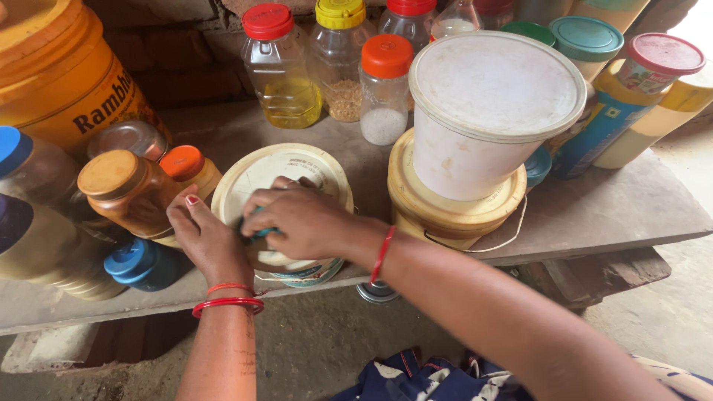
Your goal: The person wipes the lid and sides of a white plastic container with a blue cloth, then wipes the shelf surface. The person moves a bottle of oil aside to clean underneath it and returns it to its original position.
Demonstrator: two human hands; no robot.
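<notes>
Both hands [252, 230] curled on cream tub lid [278, 172], gripping teal object [258, 235].

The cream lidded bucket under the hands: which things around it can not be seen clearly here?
- Small teal thing, head view: mostly hidden by right hand and left hand.
- Cream bucket: front covered by both hands.
- Orange drum: cut by left edge.
- Metal disc: half under the shelf.

A grey stone counter [609, 208] carries a cream-lidded tub [286, 174] at centre, clear bottles [286, 74] at twelve o'clock, brown jars [122, 193] at nine, stacked tubs [460, 200] at three.
</notes>
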